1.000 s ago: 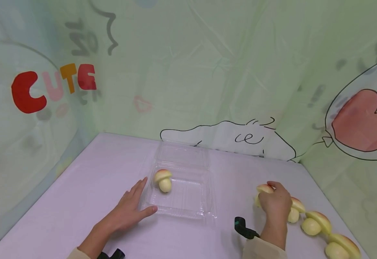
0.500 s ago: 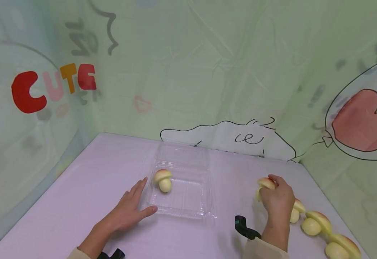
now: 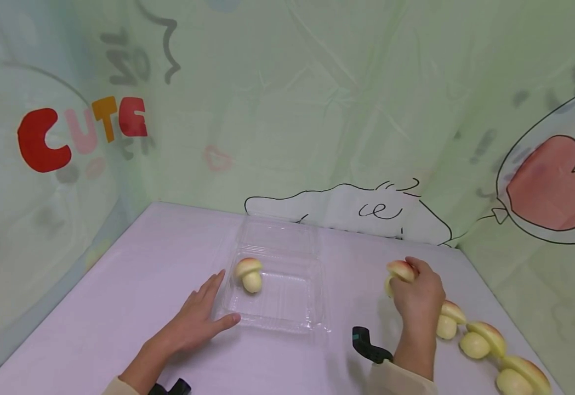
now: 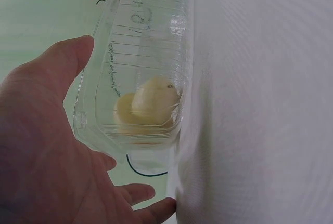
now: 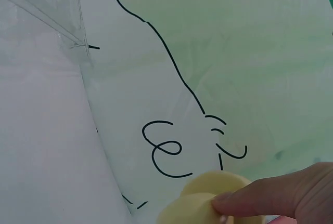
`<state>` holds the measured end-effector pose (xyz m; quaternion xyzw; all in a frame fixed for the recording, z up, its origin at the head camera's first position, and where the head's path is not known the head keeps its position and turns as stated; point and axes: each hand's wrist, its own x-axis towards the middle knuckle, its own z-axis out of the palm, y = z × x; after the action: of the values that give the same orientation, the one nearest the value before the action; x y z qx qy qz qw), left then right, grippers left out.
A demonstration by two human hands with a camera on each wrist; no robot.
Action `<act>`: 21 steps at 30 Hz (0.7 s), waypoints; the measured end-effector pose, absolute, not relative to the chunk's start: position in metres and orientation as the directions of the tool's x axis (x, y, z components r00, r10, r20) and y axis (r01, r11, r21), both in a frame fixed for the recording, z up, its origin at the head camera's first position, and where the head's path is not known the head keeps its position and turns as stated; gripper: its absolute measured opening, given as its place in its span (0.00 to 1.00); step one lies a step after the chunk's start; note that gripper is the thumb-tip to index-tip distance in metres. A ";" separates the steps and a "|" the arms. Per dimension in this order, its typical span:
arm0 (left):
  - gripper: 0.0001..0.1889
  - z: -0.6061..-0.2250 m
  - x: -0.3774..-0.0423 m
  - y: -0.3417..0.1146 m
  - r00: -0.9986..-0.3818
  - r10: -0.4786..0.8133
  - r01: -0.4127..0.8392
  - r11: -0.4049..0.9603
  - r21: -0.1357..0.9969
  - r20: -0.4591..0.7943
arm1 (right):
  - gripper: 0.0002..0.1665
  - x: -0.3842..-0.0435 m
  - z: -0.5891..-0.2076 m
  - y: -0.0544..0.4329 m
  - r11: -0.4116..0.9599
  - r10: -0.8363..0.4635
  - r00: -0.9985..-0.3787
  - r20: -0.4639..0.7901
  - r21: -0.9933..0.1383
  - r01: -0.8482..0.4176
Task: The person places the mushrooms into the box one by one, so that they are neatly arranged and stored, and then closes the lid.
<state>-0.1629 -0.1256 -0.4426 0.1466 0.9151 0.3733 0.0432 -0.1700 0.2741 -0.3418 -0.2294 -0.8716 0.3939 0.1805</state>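
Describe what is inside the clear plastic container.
One mushroom-shaped item, with a reddish-topped cap, is at the left side of the container. In the head view, it hides the patch of base directly beneath it.

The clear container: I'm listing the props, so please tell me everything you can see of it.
The clear container looks like thin, see-through plastic, boxy and ridged. It sits upright on the pale table, its lid open and folded back at the far side. One mushroom-shaped piece lies in its left part. The left hand is at its left side; whether they touch is unclear.
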 end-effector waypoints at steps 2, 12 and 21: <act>0.54 -0.442 -0.163 -0.125 -0.954 0.299 0.234 0.677 0.697 0.030 | 0.37 -0.170 -0.341 0.271 0.594 0.529 -0.834 0.160 -0.771 0.229; 0.55 -0.446 -0.165 -0.125 -0.951 0.306 0.251 0.675 0.694 0.045 | 0.36 -0.174 -0.335 0.255 0.673 0.448 -0.853 0.267 -0.729 0.125; 0.55 -0.445 -0.165 -0.125 -0.953 0.298 0.242 0.673 0.698 0.043 | 0.34 -0.177 -0.332 0.232 0.695 0.396 -0.873 0.283 -0.714 0.084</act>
<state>-0.1645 -0.1252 -0.4454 0.1479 0.9140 0.3761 0.0372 -0.1774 0.2323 -0.3322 -0.1342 -0.8958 0.3665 0.2129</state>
